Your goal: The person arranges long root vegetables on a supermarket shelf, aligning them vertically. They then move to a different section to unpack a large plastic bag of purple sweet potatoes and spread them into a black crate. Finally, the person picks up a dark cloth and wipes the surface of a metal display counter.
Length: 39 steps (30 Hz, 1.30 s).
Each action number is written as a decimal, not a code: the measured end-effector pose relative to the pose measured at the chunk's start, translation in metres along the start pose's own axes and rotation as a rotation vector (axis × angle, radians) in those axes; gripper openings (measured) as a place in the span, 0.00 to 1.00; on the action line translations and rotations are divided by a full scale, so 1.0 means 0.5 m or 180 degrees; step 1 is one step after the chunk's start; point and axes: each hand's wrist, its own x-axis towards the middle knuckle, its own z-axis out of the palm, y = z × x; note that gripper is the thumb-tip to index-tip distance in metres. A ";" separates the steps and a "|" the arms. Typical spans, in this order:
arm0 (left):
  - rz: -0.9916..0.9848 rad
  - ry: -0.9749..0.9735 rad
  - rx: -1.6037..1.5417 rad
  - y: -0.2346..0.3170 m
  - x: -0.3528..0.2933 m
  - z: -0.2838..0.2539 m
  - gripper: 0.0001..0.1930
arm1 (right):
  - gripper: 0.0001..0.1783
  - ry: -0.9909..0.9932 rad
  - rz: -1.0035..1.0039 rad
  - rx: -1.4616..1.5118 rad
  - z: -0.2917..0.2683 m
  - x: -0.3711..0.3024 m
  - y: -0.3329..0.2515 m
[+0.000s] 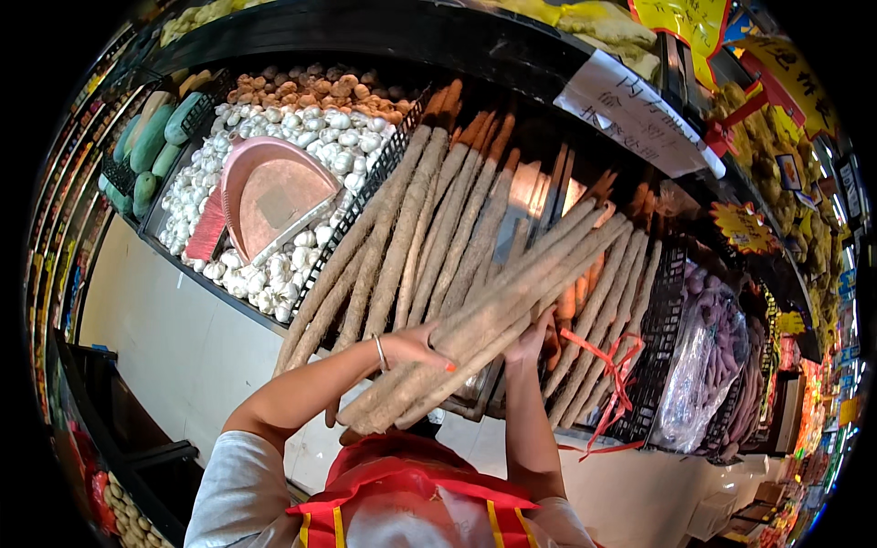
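A bundle of several long, pale brown yams [493, 306] lies slantwise across my arms, its thick ends near my body and its far tips over the display. My left hand [413, 351] is closed round the lower part, with the thumb on top. My right hand [528, 342] grips its right side farther up, the fingers partly hidden beneath it. More yams [402, 219] lie side by side in the display to the left, and others [607, 310] to the right. Orange carrots [568, 301] show partly behind the bundle. A red ribbon [614, 365] hangs loose over the right-hand yams.
Left of the yams, a pink dustpan [279, 196] and a red brush [207, 228] rest on white garlic [343, 137]. Purple produce in clear plastic [699, 365] fills a black crate at the right. A dark shelf edge with a white paper sign [635, 114] overhangs the far side.
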 end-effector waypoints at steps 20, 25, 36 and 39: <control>0.0594 0.1146 0.1312 -0.037 -0.341 0.057 0.51 | 0.39 -0.0721 0.0318 -0.1050 -0.021 -0.100 0.236; 0.0742 0.1686 0.1391 -0.049 -0.349 0.032 0.52 | 0.37 -0.0784 0.0730 -0.1168 0.057 -0.035 0.266; 0.0435 0.2450 0.0754 -0.022 -0.160 -0.118 0.52 | 0.41 -0.0375 0.0389 -0.2101 0.176 0.229 0.248; 0.0194 0.2557 0.0893 -0.032 -0.124 -0.149 0.53 | 0.46 0.0143 -0.0141 -0.3041 0.149 0.233 0.232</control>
